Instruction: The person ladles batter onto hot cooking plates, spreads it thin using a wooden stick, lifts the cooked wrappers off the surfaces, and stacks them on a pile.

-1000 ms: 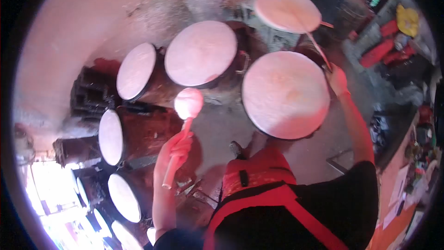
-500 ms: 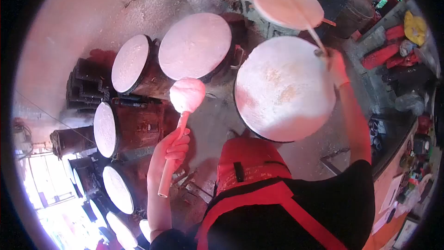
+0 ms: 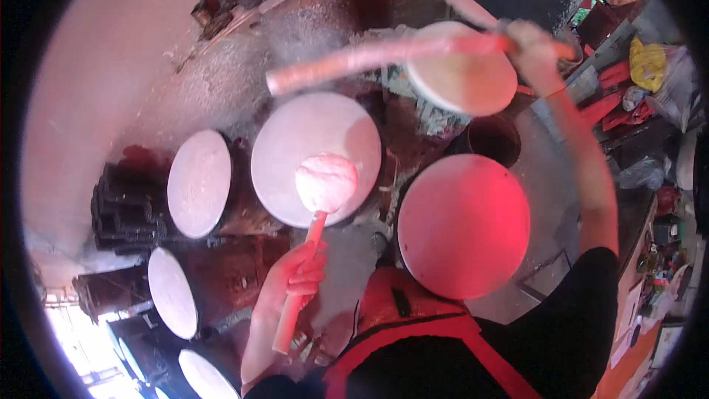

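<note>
The work looks partway along, as far as one moment can tell. The left hand has its grip closed around a short, pale, cylindrical rod. A soft, white, rounded lump sits on the rod's far end, so it is not yet all used up; it shows in front of a pale, round middle disc, and whether they touch I cannot tell. The right hand has its grip closed around a long, reddish-brown, slightly blurred bar, which passes in front of a pale, round upper disc. The large, smooth, pinkish nearest disc, close by the red cloth apron, looks even all over. Whether the discs' faces are coated or bare is unclear, so what is left cannot be settled.

Counted: two hands, one lump, one short rod, one long bar and one thin, pale, paddle-shaped piece by the right hand, perhaps held too. Six discs show plainly: the three named, a pale oval-looking left disc and two narrower-looking lower discs; slivers of others appear at lower left. One dark, round, open bucket stands between the upper and nearest discs.
</note>
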{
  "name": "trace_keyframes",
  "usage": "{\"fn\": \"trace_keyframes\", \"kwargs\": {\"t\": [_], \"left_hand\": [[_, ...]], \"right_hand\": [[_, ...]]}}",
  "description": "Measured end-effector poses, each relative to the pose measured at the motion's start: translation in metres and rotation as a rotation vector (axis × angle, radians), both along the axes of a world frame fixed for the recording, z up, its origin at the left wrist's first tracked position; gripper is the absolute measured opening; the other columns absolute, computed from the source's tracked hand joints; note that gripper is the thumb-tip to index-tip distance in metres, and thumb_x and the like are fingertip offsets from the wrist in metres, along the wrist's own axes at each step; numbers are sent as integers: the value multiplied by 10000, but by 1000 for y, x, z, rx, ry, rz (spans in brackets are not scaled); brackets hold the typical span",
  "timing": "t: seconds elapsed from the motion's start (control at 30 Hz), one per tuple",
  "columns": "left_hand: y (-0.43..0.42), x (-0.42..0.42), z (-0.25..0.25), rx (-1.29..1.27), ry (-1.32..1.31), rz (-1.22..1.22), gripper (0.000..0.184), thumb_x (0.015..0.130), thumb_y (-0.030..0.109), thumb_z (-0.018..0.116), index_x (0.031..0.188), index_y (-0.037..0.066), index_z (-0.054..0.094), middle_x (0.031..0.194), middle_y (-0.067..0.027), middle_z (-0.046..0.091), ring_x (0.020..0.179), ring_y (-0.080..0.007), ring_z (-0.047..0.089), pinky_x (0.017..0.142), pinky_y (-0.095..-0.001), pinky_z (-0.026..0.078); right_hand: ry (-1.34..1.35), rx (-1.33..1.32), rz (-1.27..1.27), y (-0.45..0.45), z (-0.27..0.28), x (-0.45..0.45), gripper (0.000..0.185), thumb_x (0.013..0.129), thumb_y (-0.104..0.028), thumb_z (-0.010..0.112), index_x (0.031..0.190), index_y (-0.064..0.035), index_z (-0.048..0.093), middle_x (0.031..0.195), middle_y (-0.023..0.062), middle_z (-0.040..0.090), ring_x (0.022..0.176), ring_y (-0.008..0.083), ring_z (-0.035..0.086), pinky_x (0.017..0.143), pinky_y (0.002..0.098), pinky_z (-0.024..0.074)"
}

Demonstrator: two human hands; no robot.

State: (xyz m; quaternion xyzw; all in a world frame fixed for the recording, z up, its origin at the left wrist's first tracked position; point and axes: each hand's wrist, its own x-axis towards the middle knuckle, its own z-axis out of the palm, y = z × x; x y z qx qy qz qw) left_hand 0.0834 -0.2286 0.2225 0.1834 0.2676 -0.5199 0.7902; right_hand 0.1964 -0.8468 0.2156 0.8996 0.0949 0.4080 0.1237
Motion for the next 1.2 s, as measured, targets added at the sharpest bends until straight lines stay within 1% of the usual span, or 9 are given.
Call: {"fn": "trace_keyframes", "kwargs": {"t": [0.13, 0.3, 0.57, 0.73, 0.9, 0.97, 1.07, 1.17, 1.2], "left_hand": [[0, 49, -13, 88, -117, -39, 161, 1008, 182, 495, 1090, 44, 506, 671, 18, 383, 455, -30, 318, 329, -149, 220], [-4, 75, -19, 166, -105, 54, 236, 1029, 194, 451, 1130, -10, 515, 671, -2, 400, 435, -42, 341, 319, -162, 281], [-42, -4, 1, 291, -178, 89, 170, 1020, 176, 464, 1100, 35, 514, 667, 22, 374, 448, -33, 301, 340, -152, 221], [-81, -103, -3, 123, -183, 106, 261, 1010, 197, 452, 1152, -15, 510, 672, -6, 408, 458, -67, 373, 348, -188, 329], [-186, -192, 16, 955, -1189, -216, 261, 1016, 255, 498, 1205, 75, 511, 703, 14, 501, 461, -54, 419, 363, -215, 326], [-223, -200, -2, 1305, -1952, -260, 252, 912, 183, 634, 1063, 1, 546, 862, -119, 662, 682, -205, 640, 620, -343, 518], [-282, -233, -12, 1325, -1990, -380, 251, 816, 105, 670, 1003, -21, 560, 855, -171, 694, 776, -262, 684, 704, -384, 521], [-318, -259, -47, 1275, -1875, -334, 259, 787, 95, 676, 993, -19, 567, 776, -143, 685, 687, -226, 674, 630, -357, 528], [-332, -264, -72, 1221, -1748, -223, 210, 800, 95, 636, 954, -28, 564, 714, -218, 640, 645, -355, 667, 579, -445, 504]], "right_hand": [[287, -82, -434, 52, -141, 31, 380, 912, -263, 473, 1274, -208, 578, 1338, 67, 526, 1232, 256, 511, 925, 429, 483], [456, 218, -428, 78, -241, 53, 399, 796, -277, 649, 1188, -208, 619, 1229, 35, 568, 1114, 235, 552, 832, 421, 501], [349, 456, -283, 125, -189, -35, 454, 811, -263, 678, 1239, -141, 584, 1059, 123, 630, 806, 322, 650, 695, 413, 545], [646, 1196, 349, 125, -95, -251, 329, 947, -92, 552, 1271, -40, 535, 1035, 200, 650, 955, 380, 636, 812, 438, 486], [820, 742, 446, 67, -49, -428, 478, 934, -22, 537, 1406, -38, 466, 1119, 176, 616, 913, 272, 650, 792, 324, 518], [716, 651, 400, 51, -47, -464, 532, 893, -20, 578, 1410, -94, 475, 1010, 160, 598, 816, 291, 625, 734, 343, 515], [586, 526, 220, 28, -59, -514, 621, 887, -46, 601, 1465, -195, 431, 849, 137, 556, 677, 254, 598, 642, 360, 510], [1103, 1740, 0, 12, -66, -566, 512, 996, -114, 461, 1481, -273, 416, 733, 4, 533, 593, 55, 452, 534, 257, 433], [996, 1877, 184, 6, -107, -592, 532, 1000, -98, 425, 1483, -321, 404, 762, -48, 528, 579, 19, 399, 530, 206, 396]]}}
